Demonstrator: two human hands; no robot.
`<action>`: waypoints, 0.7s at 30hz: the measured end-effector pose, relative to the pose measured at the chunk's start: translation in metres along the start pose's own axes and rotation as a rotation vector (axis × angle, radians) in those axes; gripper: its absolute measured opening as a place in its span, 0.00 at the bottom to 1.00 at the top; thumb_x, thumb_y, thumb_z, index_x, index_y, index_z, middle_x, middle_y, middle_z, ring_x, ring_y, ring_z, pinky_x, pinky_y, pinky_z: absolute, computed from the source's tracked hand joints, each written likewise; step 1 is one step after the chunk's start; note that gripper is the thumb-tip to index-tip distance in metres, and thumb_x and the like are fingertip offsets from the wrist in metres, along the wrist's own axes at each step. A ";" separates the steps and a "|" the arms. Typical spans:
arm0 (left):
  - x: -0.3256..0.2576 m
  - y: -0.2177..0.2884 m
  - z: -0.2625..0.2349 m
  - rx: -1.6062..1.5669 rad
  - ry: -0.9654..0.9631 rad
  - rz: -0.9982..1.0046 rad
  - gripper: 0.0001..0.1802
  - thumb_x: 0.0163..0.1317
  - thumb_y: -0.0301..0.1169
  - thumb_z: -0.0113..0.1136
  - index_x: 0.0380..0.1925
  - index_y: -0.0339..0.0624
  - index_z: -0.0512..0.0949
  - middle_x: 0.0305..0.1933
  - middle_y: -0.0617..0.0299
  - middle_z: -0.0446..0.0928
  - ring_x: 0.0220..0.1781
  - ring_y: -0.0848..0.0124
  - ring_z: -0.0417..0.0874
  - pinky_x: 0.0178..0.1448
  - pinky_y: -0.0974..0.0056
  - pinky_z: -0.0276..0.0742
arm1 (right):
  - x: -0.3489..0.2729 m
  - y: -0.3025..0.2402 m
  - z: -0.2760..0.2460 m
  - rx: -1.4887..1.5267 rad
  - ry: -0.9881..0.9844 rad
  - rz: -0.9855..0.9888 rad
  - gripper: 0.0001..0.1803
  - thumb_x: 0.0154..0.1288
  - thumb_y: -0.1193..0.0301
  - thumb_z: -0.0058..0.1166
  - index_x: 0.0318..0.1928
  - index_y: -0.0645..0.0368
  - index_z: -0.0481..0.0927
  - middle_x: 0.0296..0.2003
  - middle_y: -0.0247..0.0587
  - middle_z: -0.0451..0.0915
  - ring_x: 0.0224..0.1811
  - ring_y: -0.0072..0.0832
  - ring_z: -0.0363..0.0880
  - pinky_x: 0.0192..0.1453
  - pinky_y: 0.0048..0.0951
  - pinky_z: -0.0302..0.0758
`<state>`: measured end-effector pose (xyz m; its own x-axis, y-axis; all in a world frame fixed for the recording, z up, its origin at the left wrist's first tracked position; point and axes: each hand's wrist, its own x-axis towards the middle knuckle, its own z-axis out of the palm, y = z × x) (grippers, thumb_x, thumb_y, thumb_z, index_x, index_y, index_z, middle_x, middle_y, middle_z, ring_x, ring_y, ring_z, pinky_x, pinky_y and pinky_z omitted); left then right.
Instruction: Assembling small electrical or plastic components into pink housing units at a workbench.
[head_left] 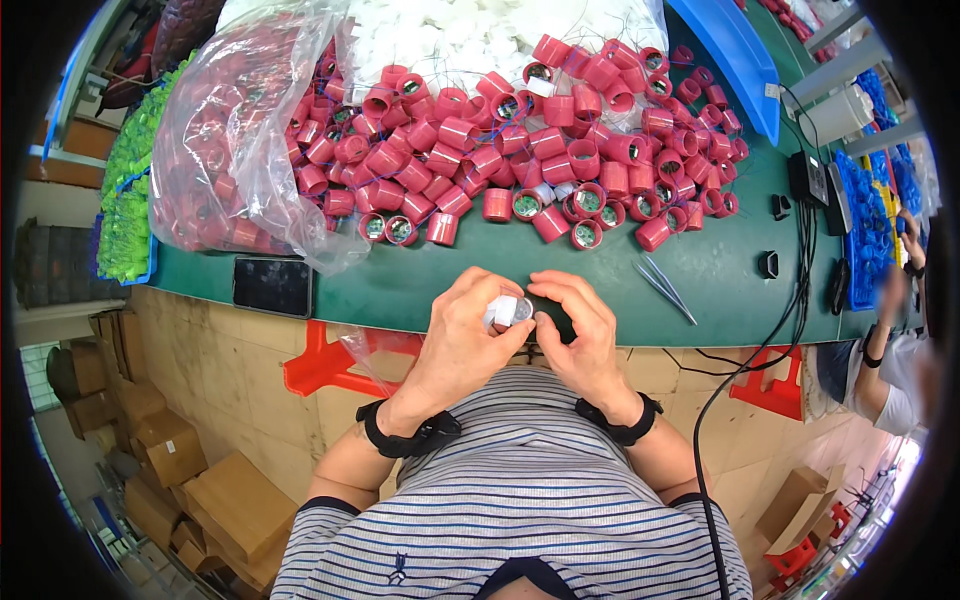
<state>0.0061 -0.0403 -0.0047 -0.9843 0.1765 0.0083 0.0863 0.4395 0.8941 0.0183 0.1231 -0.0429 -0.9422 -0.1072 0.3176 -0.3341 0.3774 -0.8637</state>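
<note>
Between the thumb and fingers of my left hand (465, 325) is a small white cylindrical part (507, 311) with a clear round end. My right hand (580, 335) closes in from the other side, its fingers curved and its thumb tip against the clear end. A dark patch shows inside that hand's curl; I cannot make out what it is. Both hands are at the near edge of the green table (400, 298). Beyond them lies a big heap of short red tubes (440, 160), many with green circuit boards inside and thin blue wires.
A clear plastic bag (240, 140) of red tubes lies at left, with a black phone (272, 287) before it. Metal tweezers (667, 290) and black cables (803, 260) are at right. A blue tray (735, 70) stands at the far right. Another person's arm (885, 330) shows beyond.
</note>
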 end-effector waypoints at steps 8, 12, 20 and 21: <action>-0.003 -0.003 -0.002 -0.024 -0.020 0.040 0.13 0.53 0.22 0.68 0.40 0.34 0.79 0.40 0.52 0.77 0.38 0.57 0.83 0.39 0.59 0.80 | -0.001 -0.002 -0.005 0.066 -0.071 0.036 0.19 0.52 0.84 0.59 0.47 0.65 0.79 0.45 0.49 0.82 0.47 0.44 0.82 0.50 0.37 0.79; -0.003 -0.004 -0.004 -0.054 -0.023 0.037 0.13 0.54 0.22 0.68 0.40 0.35 0.79 0.40 0.53 0.77 0.38 0.58 0.83 0.39 0.59 0.80 | 0.000 -0.002 -0.006 0.085 -0.086 0.015 0.19 0.53 0.83 0.59 0.48 0.65 0.80 0.45 0.49 0.82 0.46 0.44 0.82 0.50 0.37 0.79; -0.004 0.001 -0.004 -0.065 -0.039 0.021 0.12 0.51 0.20 0.68 0.37 0.35 0.82 0.40 0.54 0.78 0.39 0.63 0.82 0.40 0.64 0.77 | -0.002 0.002 -0.005 0.072 -0.085 0.014 0.17 0.54 0.83 0.61 0.47 0.65 0.80 0.45 0.48 0.83 0.47 0.43 0.82 0.50 0.36 0.79; -0.004 0.000 -0.005 -0.065 -0.040 0.020 0.12 0.51 0.20 0.68 0.37 0.35 0.82 0.40 0.54 0.78 0.39 0.63 0.82 0.40 0.64 0.77 | -0.002 0.001 -0.005 0.071 -0.084 0.009 0.17 0.54 0.83 0.61 0.47 0.65 0.80 0.45 0.48 0.83 0.46 0.43 0.82 0.49 0.36 0.79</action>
<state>0.0094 -0.0451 -0.0027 -0.9754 0.2204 0.0100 0.0947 0.3772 0.9213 0.0201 0.1286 -0.0426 -0.9429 -0.1825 0.2786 -0.3243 0.3131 -0.8926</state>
